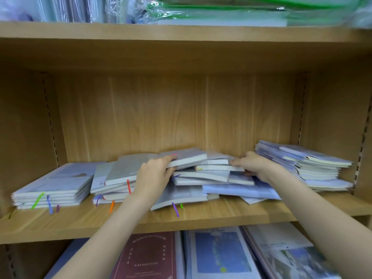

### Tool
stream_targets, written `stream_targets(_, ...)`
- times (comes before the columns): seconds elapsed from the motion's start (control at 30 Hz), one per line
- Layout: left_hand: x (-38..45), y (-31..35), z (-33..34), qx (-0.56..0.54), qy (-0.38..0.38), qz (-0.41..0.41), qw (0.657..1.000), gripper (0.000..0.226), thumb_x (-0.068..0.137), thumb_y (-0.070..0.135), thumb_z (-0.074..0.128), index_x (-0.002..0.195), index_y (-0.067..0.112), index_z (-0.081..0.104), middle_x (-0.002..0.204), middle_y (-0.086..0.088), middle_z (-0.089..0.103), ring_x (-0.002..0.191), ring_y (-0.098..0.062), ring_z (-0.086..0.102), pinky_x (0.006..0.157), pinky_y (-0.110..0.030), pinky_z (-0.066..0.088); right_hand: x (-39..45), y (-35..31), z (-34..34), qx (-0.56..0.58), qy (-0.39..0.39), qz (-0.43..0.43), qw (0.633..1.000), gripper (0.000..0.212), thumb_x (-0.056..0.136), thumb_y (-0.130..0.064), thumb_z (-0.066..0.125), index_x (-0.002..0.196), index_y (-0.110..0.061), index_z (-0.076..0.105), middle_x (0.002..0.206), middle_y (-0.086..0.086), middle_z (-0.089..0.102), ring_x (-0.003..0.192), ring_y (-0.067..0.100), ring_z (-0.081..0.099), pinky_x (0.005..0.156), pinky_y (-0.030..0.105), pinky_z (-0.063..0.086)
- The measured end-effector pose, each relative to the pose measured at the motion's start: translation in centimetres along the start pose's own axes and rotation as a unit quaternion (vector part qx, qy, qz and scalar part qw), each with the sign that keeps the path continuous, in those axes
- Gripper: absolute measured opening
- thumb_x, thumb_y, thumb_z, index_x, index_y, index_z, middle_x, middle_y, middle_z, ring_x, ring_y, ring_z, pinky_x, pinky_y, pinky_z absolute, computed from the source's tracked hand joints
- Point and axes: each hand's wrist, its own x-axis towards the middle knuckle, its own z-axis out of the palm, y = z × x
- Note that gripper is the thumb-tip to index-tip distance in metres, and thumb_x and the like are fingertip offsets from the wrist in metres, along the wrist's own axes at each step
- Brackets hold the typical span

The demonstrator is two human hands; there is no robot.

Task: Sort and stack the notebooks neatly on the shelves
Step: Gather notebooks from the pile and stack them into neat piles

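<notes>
Notebooks [193, 178] are heaped askew at the middle of the shelf [201, 216], long edges running left to right. The top one [187, 158] is pinched at its near-left corner by the left hand [156, 174]. The opposite end, directly ahead, is gripped by the right hand [253, 167], fingers curled round lower books.

shelf [201, 216]: matt wood grain | notebooks [187, 158]: paper, glossy plastic wrap

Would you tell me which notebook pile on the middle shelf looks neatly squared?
The far-left pile: its edges line up, while the middle heap is jumbled and the right pile fans out.
</notes>
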Motion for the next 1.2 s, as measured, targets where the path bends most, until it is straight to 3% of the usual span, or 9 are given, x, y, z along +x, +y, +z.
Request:
stream_targets(0.13, 0.1, 0.1, -0.1, -0.067, -0.027, -0.016, 0.997, 0.037, 0.092, 0.021, 0.054, 0.128, 0.027, 0.054, 0.118, 0.002, 0.065, 0.109, -0.022, 0.057, 0.083, -0.027, 0.038, -0.3, -1.3, 1.3, 0.235, 0.012, -0.001, 0.972, 0.045, 0.087, 0.0, 0.061, 0.124, 0.005, 0.035, 0.106, 0.024, 0.055, 0.071, 0.025, 0.061, 0.059, 0.028, 0.056)
stream_targets(0.2, 0.0, 0.0, -0.4, -0.142, -0.042, -0.027, 0.989, 0.044, 0.087, 0.009, 0.056, 0.129, 0.022, 0.054, 0.115, -0.002, 0.065, 0.1, -0.025, 0.058, 0.079, -0.021, 0.036, -0.6, -2.2, 1.6, 0.253, 0.01, -0.003, 0.967, 0.047, 0.091, 0.004, 0.053, 0.132, -0.003, 0.03, 0.118, 0.023, 0.05, 0.077, 0.029, 0.065, 0.065, 0.03, 0.057)
stream_targets(0.3, -0.6, -0.7, -0.6, -0.167, -0.046, -0.046, 0.984, 0.054, 0.084, 0.0, 0.054, 0.133, 0.021, 0.048, 0.112, -0.005, 0.062, 0.085, -0.018, 0.052, 0.068, -0.011, 0.03, -0.9, -2.9, 1.8, 0.236, 0.011, 0.003, 0.972, 0.054, 0.094, 0.008, 0.041, 0.142, -0.003, 0.021, 0.138, 0.022, 0.038, 0.088, 0.035, 0.063, 0.07, 0.034, 0.055)
stream_targets(0.4, -0.9, -1.6, -0.7, -0.184, -0.021, -0.067, 0.98, 0.05, 0.084, 0.002, 0.059, 0.131, 0.016, 0.051, 0.123, -0.005, 0.062, 0.113, -0.014, 0.056, 0.08, -0.004, 0.029, -1.6, -4.1, 1.5, 0.2, 0.066, -0.02, 0.977, 0.051, 0.093, 0.008, 0.04, 0.141, -0.004, 0.026, 0.137, 0.02, 0.037, 0.085, 0.034, 0.058, 0.064, 0.037, 0.057)
stream_targets(0.5, -1.0, -2.0, -1.0, -0.182, -0.028, -0.078, 0.98, 0.05, 0.086, 0.008, 0.062, 0.133, 0.016, 0.048, 0.125, -0.002, 0.061, 0.12, -0.016, 0.053, 0.088, -0.014, 0.032, -2.5, -6.1, -0.2, 0.084, 0.179, -0.086, 0.977, 0.037, 0.092, 0.001, 0.041, 0.128, -0.007, 0.04, 0.124, 0.018, 0.048, 0.093, 0.035, 0.059, 0.051, 0.033, 0.056)
stream_targets(0.63, -1.2, -1.8, -0.6, -0.181, -0.014, -0.075, 0.98, 0.05, 0.086, 0.006, 0.062, 0.134, 0.013, 0.048, 0.124, -0.004, 0.062, 0.119, -0.019, 0.054, 0.089, -0.014, 0.033, -3.9, -7.4, -3.6, -0.067, 0.287, -0.153, 0.943, 0.028, 0.089, -0.001, 0.041, 0.116, -0.009, 0.046, 0.114, 0.015, 0.053, 0.094, 0.031, 0.054, 0.079, 0.043, 0.053)
stream_targets(0.8, -1.4, -0.3, -0.3, -0.187, -0.01, -0.08, 0.979, 0.051, 0.086, 0.001, 0.058, 0.135, 0.01, 0.045, 0.127, -0.009, 0.059, 0.115, -0.025, 0.056, 0.091, -0.022, 0.035, -5.6, -7.1, -6.2, -0.033, 0.356, -0.178, 0.917, 0.03, 0.089, 0.001, 0.038, 0.116, -0.009, 0.048, 0.105, 0.007, 0.049, 0.093, 0.026, 0.049, 0.075, 0.033, 0.042)
stream_targets(0.97, -2.6, -0.5, -0.6, -0.234, 0.013, -0.115, 0.965, 0.064, 0.083, -0.001, 0.059, 0.141, 0.015, 0.036, 0.134, -0.011, 0.051, 0.112, -0.025, 0.055, 0.084, -0.026, 0.04, -6.4, -7.5, -5.8, 0.253, 0.25, -0.112, 0.928, 0.017, 0.093, 0.003, 0.038, 0.105, -0.006, 0.046, 0.112, 0.012, 0.045, 0.092, 0.027, 0.054, 0.051, 0.027, 0.054)
stream_targets(1.2, -4.3, -2.0, -2.9, -0.321, 0.026, -0.145, 0.935, 0.057, 0.083, -0.01, 0.054, 0.136, 0.007, 0.04, 0.123, -0.007, 0.053, 0.099, -0.013, 0.051, 0.086, -0.022, 0.041, -7.3, -8.0, 0.1, 0.424, 0.049, -0.062, 0.902, 0.025, 0.09, 0.015, 0.035, 0.112, 0.001, 0.035, 0.12, 0.024, 0.042, 0.09, 0.036, 0.059, 0.07, 0.041, 0.057)
